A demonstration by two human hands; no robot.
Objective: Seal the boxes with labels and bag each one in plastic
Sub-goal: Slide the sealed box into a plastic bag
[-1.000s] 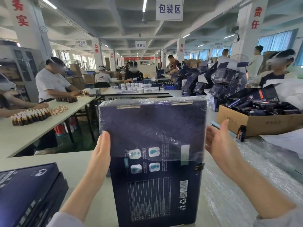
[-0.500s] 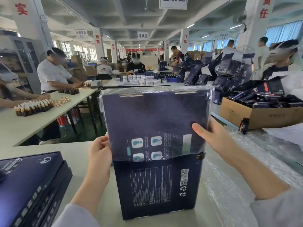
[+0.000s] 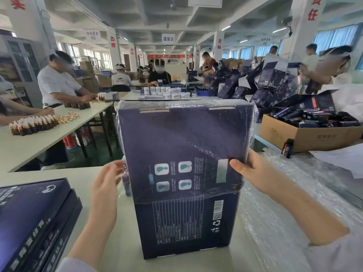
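The dark blue product box point(image 3: 184, 222) stands upright on its short end on the pale table point(image 3: 125, 244); the clear plastic bag point(image 3: 182, 134) covers it from the top to roughly two thirds of its height, and the lower third is bare.

Right hand point(image 3: 253, 169): clamped on the box's right edge, with the thumb across the front over the film. Left hand point(image 3: 107, 181): blurred, fingers loosely extended just beside the left edge, grasping nothing visible; contact with the film cannot be told.

Likely faults:
- The film is pinned on the right only, so it may draw down skewed and bunch.
- A small brown tab point(image 3: 235, 186) at the film's lower edge may snag or tear the film.
- The tall box may tip if pulled from one side.

Surroundings: a stack of matching boxes point(image 3: 33, 213) lies near the left forearm; bubble wrap point(image 3: 275, 216) lies at the right, touching the box base, and may drag; a cardboard carton point(image 3: 306, 136) and a small bottle point(image 3: 287, 148) stand beyond, well apart.
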